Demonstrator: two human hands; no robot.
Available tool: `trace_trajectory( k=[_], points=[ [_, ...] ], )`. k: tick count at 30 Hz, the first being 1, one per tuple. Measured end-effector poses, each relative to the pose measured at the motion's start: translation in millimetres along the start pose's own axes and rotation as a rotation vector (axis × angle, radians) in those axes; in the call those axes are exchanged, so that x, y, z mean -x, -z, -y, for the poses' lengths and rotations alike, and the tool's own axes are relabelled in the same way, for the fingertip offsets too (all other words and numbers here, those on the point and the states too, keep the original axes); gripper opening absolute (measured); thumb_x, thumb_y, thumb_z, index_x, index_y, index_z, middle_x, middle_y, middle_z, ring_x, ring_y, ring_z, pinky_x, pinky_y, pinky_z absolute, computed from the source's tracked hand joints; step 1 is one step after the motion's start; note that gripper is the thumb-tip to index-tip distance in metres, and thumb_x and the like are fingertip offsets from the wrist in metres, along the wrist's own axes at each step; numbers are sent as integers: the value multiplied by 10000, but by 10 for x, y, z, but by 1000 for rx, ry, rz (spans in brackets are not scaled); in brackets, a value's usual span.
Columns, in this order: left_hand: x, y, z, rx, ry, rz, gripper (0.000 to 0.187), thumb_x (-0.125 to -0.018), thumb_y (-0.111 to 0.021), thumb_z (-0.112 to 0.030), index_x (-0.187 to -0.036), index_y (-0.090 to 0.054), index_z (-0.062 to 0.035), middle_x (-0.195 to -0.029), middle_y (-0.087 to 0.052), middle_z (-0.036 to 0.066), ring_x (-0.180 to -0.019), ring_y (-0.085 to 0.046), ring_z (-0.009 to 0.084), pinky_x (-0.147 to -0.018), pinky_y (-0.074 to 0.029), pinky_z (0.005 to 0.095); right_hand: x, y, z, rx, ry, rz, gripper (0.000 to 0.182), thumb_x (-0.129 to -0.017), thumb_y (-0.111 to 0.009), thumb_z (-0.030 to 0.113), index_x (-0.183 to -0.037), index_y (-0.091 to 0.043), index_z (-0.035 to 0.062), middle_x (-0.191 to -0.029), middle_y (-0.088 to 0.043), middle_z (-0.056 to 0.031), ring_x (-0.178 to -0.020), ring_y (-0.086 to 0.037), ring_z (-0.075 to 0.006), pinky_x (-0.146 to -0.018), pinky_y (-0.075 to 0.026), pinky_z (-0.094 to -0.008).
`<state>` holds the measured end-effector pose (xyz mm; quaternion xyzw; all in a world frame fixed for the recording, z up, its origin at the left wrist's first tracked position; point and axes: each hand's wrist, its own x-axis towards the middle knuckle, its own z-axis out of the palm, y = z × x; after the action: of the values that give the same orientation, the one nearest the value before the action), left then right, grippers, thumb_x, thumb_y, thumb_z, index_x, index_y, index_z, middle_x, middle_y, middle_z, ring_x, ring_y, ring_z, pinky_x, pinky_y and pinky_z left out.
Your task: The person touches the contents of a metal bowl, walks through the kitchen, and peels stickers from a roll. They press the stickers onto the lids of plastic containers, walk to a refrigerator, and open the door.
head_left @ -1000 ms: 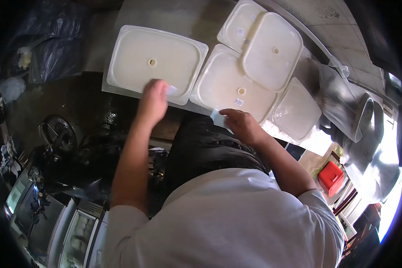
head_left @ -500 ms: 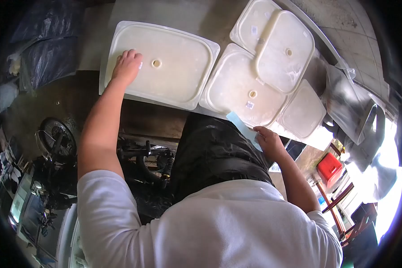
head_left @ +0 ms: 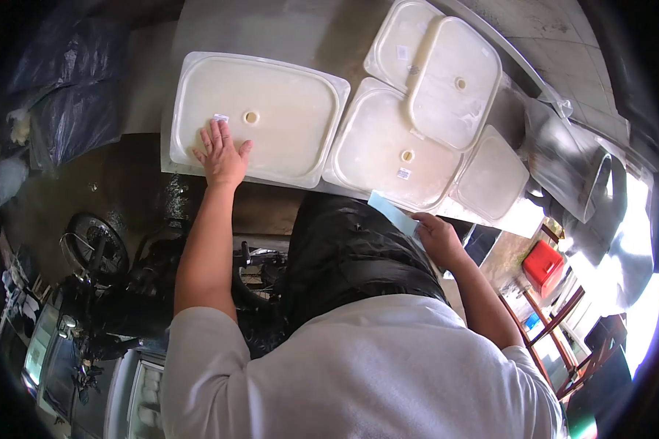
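Note:
My left hand point(head_left: 223, 155) lies with spread fingers on a large off-white rectangular plastic lid point(head_left: 293, 110) that has a round hole near its middle. Just beyond the fingertips is a small printed label point(head_left: 220, 117) on that lid. Low at the table's near edge, my right hand point(head_left: 435, 235) is closed on a light-blue strip point(head_left: 392, 212), whose free end points up and left. The near lid on the right point(head_left: 373, 139) also carries a small label point(head_left: 403, 173) below its hole.
Another lid point(head_left: 458, 58) overlaps its neighbours at the upper right, and a smaller lid point(head_left: 490, 175) lies beside them on the grey table point(head_left: 271, 29). Clear plastic bags point(head_left: 564, 161) hang over the right edge. Left and below stands a bicycle wheel point(head_left: 95, 241); a red box point(head_left: 542, 268) is at the right.
My left hand has gone from curled fingers over the label to lying spread just below it, leaving the label visible. My right hand keeps the strip in nearly the same place.

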<state>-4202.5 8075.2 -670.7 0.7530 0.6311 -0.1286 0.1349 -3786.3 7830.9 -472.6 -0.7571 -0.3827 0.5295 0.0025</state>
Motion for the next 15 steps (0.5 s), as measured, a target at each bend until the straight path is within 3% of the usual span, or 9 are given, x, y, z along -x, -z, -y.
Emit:
trace_trajectory(
  k=[2,3,7,9,10,12,15],
  points=[
    [-61,190,-92,-91,88,102,868,-1010,-435,-644,-1628,-232,-68,-1727,-121,122,-1588,-43,390,-1205,-114,713,81,32,33,-24,26,-28,306,-957,-568,115,-1235,-678,52,-1037,-713,-270,-1007,-707,-404,-905,-547,-445],
    [-96,135,-57,-51,90,28,859,-1009,-439,-641,-1633,-233,-87,-1731,-111,106,-1589,-58,379,-1197,-92,730,107,44,-8,-35,33,-28,305,-960,-568,122,-1236,-681,58,-1060,-713,-263,-1019,-702,-402,-907,-546,-443],
    [-221,245,-114,-70,127,182,840,-1004,-471,-617,-1633,-253,-106,-1733,-131,81,-1600,-85,281,-1193,-71,738,326,129,-117,55,66,-86,328,-967,-547,135,-1266,-665,74,-1082,-719,-241,-1021,-690,-418,-901,-544,-476],
    [-292,-77,100,36,52,153,881,-990,-491,-636,-1633,-237,-89,-1738,-96,75,-1598,-58,325,-1197,-84,726,436,190,-210,97,107,-135,342,-966,-530,133,-1279,-657,83,-1090,-722,-234,-1021,-684,-424,-905,-540,-490],
    [-190,476,-269,-195,134,322,931,-992,-462,-661,-1648,-154,-77,-1744,-45,72,-1599,-39,337,-1208,-81,709,496,213,-280,108,117,-143,349,-963,-523,128,-1283,-654,87,-1088,-722,-234,-1021,-683,-425,-909,-538,-494],
    [-173,518,-296,-302,114,408,977,-990,-416,-694,-1656,-67,-70,-1746,22,84,-1599,-24,338,-1213,-60,705,621,334,-335,76,95,-173,349,-953,-525,121,-1273,-658,85,-1074,-722,-239,-1010,-686,-425,-905,-539,-491],
    [-124,651,-393,-276,122,477,907,-1012,-392,-663,-1635,-193,-34,-1737,-11,137,-1591,-51,368,-1248,-135,618,786,449,-635,44,131,-207,355,-929,-531,109,-1258,-662,78,-1039,-722,-249,-978,-693,-427,-891,-543,-491]
  ],
)
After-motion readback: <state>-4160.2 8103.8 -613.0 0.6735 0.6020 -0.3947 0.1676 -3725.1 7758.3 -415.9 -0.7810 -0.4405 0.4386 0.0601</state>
